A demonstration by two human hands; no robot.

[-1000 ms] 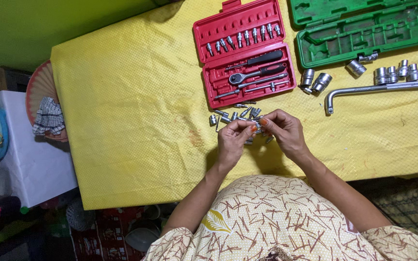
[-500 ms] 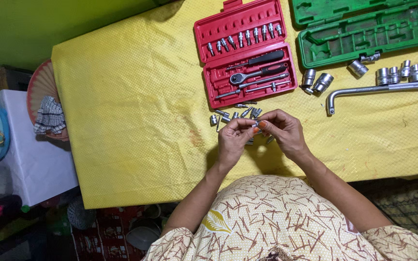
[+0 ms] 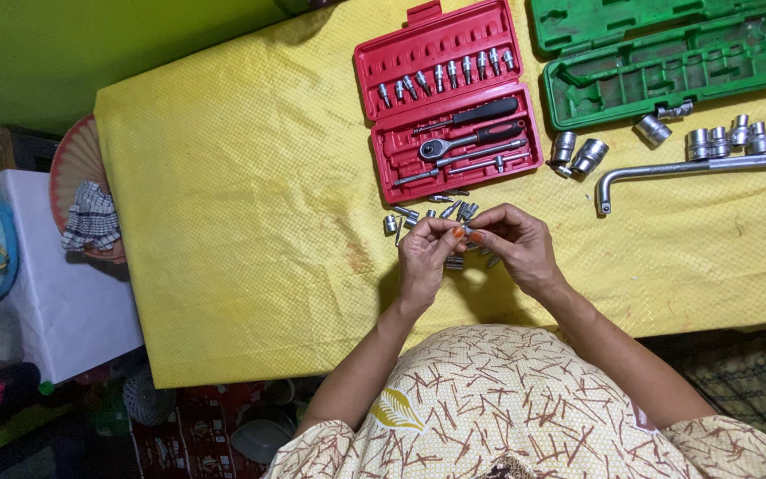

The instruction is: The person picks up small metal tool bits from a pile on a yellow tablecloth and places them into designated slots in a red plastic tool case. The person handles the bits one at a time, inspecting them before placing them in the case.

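Pinching small metal bit [image 3: 465, 232] between fingertips: left hand [image 3: 425, 260], right hand [image 3: 518, 245], both grips closed.

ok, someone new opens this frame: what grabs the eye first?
Probably the open red socket case at top centre of the yellow tablecloth, with a ratchet and a row of small sockets in it. Just below it, the left hand and right hand meet fingertip to fingertip over a scatter of small loose sockets. At top right lies an open green case, large sockets and a bent steel handle beneath.

Shiny metal sockets [image 3: 441, 215], glossy red plastic case [image 3: 448, 98], textured yellow cloth [image 3: 241, 195]
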